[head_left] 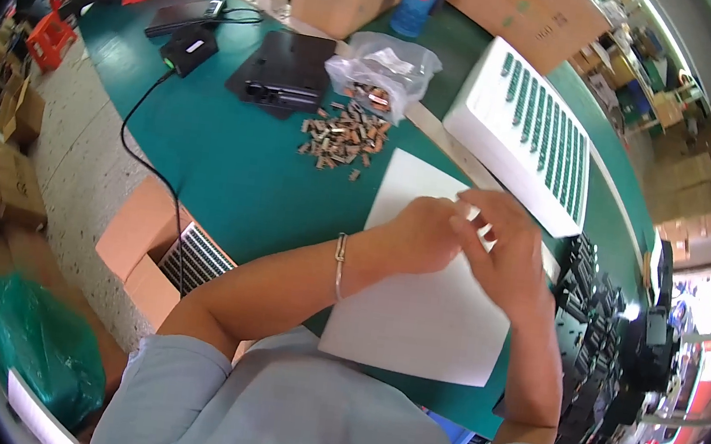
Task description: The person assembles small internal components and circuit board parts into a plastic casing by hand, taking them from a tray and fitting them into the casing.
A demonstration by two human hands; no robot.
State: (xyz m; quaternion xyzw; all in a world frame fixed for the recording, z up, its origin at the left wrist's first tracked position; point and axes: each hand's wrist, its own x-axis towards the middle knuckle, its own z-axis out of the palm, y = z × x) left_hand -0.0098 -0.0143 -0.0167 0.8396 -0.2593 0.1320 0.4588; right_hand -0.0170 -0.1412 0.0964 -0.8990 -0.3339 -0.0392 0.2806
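Observation:
My left hand (427,236) and my right hand (507,252) meet over a white sheet (413,334) on the green table. The left hand's fingers are curled in, mostly hidden behind its back, against the right hand's fingertips. Bent fingers and a thumb pinch together on my right hand. Whatever sits between the fingertips is too small and covered to make out. Beyond the sheet lies a heap of small copper-coloured and dark parts (340,138). Right of it, a white foam tray (471,104) holds rows of small green pieces.
A clear plastic bag (422,63) with more parts lies beside a flat black device (290,65). Black assemblies (593,328) crowd the right side. A cable (140,154) hangs over the left table edge, near an open carton (130,236). A blue can (416,5) stands at the back.

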